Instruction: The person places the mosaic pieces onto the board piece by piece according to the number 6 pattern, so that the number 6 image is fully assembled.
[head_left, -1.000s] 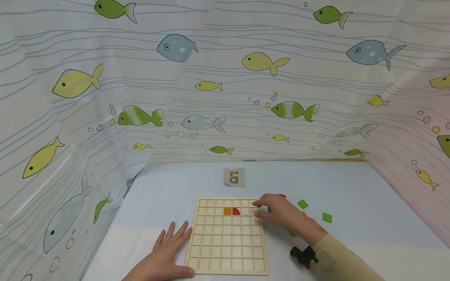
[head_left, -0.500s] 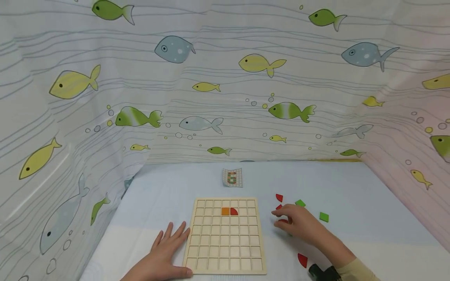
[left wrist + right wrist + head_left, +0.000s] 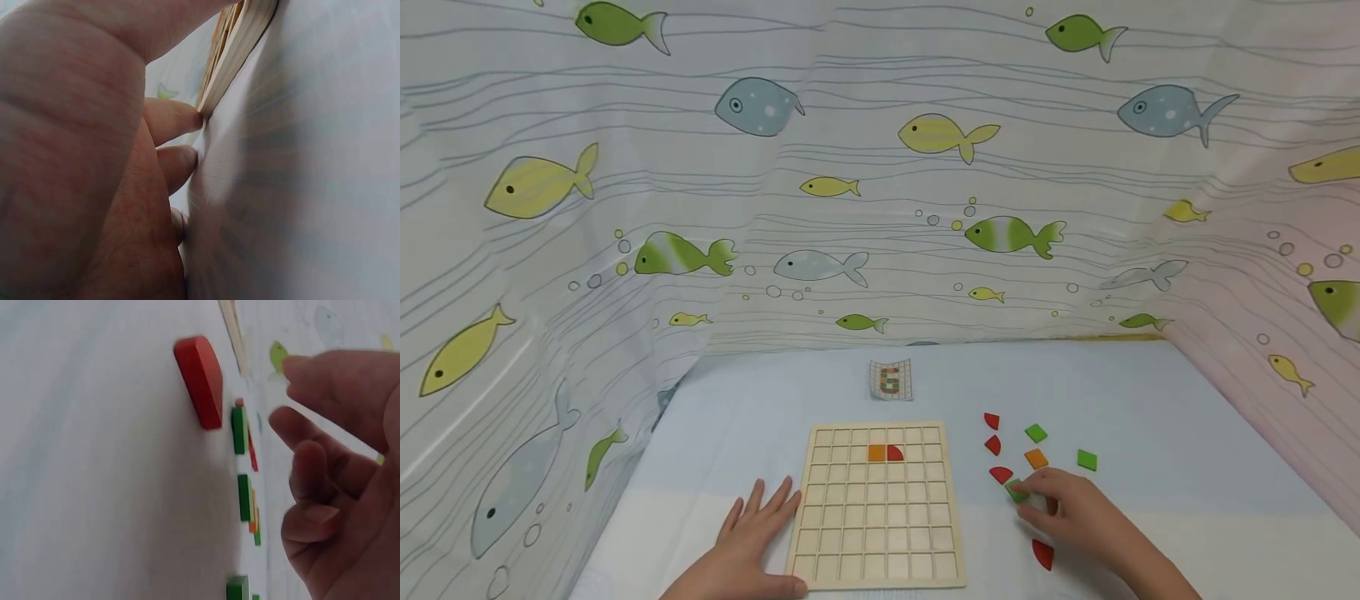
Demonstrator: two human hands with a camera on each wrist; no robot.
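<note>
In the head view, a wooden grid board point(image 3: 876, 517) lies in front of me. An orange square tile point(image 3: 877, 453) and a red quarter-circle tile point(image 3: 895, 453) sit side by side in its second row. My left hand point(image 3: 748, 542) rests on the cloth with fingers spread, its thumb and fingertips at the board's left edge. Right of the board, my right hand point(image 3: 1071, 512) is low over the loose tiles, fingertips overlapping a green square tile point(image 3: 1015, 492). The right wrist view shows its thumb and forefinger point(image 3: 337, 375) apart from the tiles, other fingers bent, nothing held.
Loose red quarter-circle tiles point(image 3: 1001, 475) lie between board and right hand, one more point(image 3: 1042, 554) nearer me. Behind the hand are an orange square tile point(image 3: 1037, 458) and green square tiles point(image 3: 1087, 460). A patterned grid card point(image 3: 891, 380) stands beyond the board, before a fish-print curtain point(image 3: 820, 333).
My right hand has moved from the board's upper right edge rightward and then nearer me, down to the green tile. The left hand stays in place.
</note>
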